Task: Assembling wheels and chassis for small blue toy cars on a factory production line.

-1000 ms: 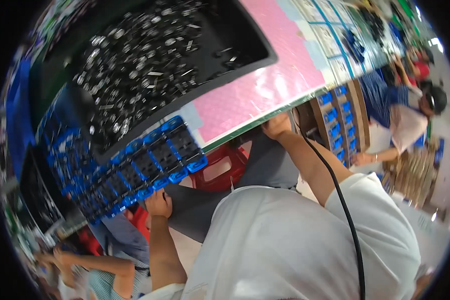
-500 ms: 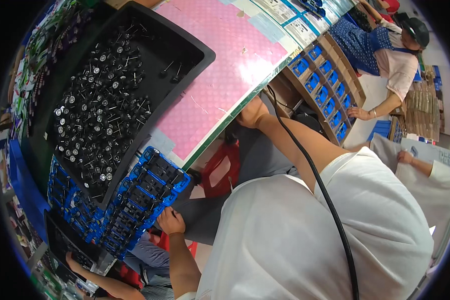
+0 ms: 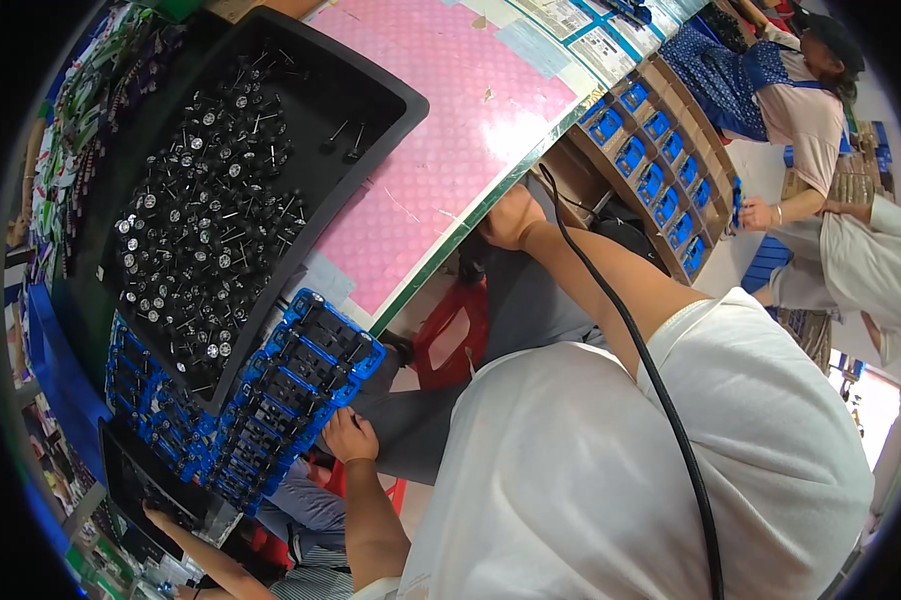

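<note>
My left hand [image 3: 350, 436] lies by my grey-trousered knee, just below the near edge of a row of blue-and-black plastic parts [image 3: 305, 365]. Its fingers are loosely bent, and nothing shows in them. At the table's green-and-white edge is my right hand [image 3: 515, 217]; its fingers are mostly hidden, so whether it holds anything cannot be seen. In front of me a large black tray [image 3: 395, 125] holds a heap of small black pieces [image 3: 205, 210] with thin metal pins and shiny round faces. The tray's lower corner overhangs the blue parts.
A pink mat [image 3: 450, 110] covers the table. Right of it stands a divided cardboard box [image 3: 705, 165] of blue parts, where a co-worker holds a blue part [image 3: 737, 205]. A black cable [image 3: 635, 350] hangs across my arm. Another person's hand [image 3: 157, 518] reaches into a smaller black tray [image 3: 120, 450].
The view has shifted slightly. The co-worker at the right has lifted a blue part away from the box. My hands stay in nearly the same places.
</note>
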`<control>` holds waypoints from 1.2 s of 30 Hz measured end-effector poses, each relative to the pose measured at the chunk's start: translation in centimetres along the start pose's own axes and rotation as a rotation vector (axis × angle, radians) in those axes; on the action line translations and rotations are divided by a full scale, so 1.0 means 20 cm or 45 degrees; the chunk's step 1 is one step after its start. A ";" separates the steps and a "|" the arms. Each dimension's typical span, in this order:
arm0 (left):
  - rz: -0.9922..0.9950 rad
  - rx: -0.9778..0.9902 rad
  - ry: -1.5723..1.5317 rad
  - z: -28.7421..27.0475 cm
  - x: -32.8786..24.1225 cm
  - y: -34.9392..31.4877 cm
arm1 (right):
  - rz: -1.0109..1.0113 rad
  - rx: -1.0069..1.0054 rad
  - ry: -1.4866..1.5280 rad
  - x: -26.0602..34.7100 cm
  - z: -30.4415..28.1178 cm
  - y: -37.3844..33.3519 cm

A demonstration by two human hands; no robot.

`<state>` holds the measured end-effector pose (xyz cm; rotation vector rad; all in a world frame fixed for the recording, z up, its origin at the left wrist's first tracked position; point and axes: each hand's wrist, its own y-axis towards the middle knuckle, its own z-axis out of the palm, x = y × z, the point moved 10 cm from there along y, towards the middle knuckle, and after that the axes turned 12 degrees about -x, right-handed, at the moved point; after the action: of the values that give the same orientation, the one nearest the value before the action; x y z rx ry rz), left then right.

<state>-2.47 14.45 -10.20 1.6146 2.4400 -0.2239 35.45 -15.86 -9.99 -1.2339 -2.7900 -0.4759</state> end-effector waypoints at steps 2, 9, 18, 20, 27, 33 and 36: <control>0.016 -0.012 0.001 0.00 0.00 0.00 | -0.014 -0.011 -0.008 0.00 0.00 0.00; 0.006 -0.047 -0.015 -0.02 0.01 -0.02 | -0.028 -0.068 -0.031 0.04 -0.01 -0.01; 0.030 -0.138 0.004 -0.05 -0.03 0.01 | 0.064 0.230 -0.076 0.06 -0.03 0.01; 0.033 -0.156 0.005 -0.06 -0.03 0.01 | 0.058 0.189 -0.066 0.05 -0.03 0.01; 0.052 -0.208 -0.014 -0.08 -0.04 0.00 | 0.164 0.207 0.000 0.05 -0.05 -0.02; -0.011 -0.226 -0.033 -0.13 -0.04 -0.01 | 0.048 -0.135 0.162 0.09 -0.20 -0.12; -0.043 -0.243 -0.038 -0.14 -0.03 -0.05 | 0.091 -0.177 0.366 0.09 -0.31 -0.29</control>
<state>-3.30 14.14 -7.33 1.4799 2.3862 -0.0189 29.52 -20.07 -5.29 -1.1780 -2.5008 -0.7853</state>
